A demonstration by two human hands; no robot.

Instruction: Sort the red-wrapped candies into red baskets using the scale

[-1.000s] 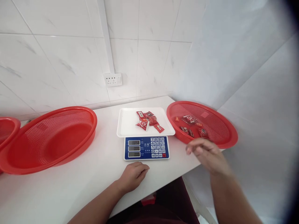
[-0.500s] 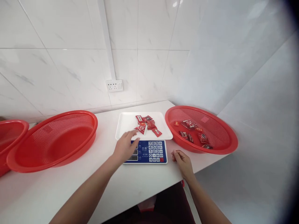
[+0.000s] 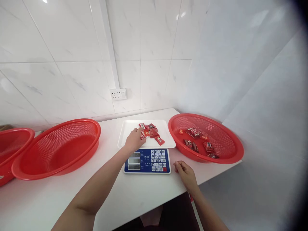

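Observation:
My left hand (image 3: pixel 134 140) reaches over the white weighing tray (image 3: pixel 125 131), its fingers closed around a red-and-white wrapped snack packet (image 3: pixel 142 136) that they partly cover. Several other small red packets (image 3: pixel 153 132) lie bunched just right of those fingertips. In front of the tray is the blue key panel (image 3: pixel 147 157) of a digital scale, with three displays and number keys. My right hand (image 3: pixel 186 175) rests on the table by the panel's right end, fingers curled in a loose fist, with nothing visible in it.
To the right, a red perforated basket (image 3: pixel 231 141) holds several wrapped packets (image 3: pixel 193 132) and reaches the table's edge. Another red basket (image 3: pixel 93 141) stands on the left, with a further red basket (image 3: pixel 16 136) beyond it. A tiled wall with a socket (image 3: pixel 118 94) rises behind.
My left hand has moved forward from above the scale's panel onto the tray and closed on a packet, uncovering the displays. My right hand stays curled beside the scale. The view has tilted slightly.

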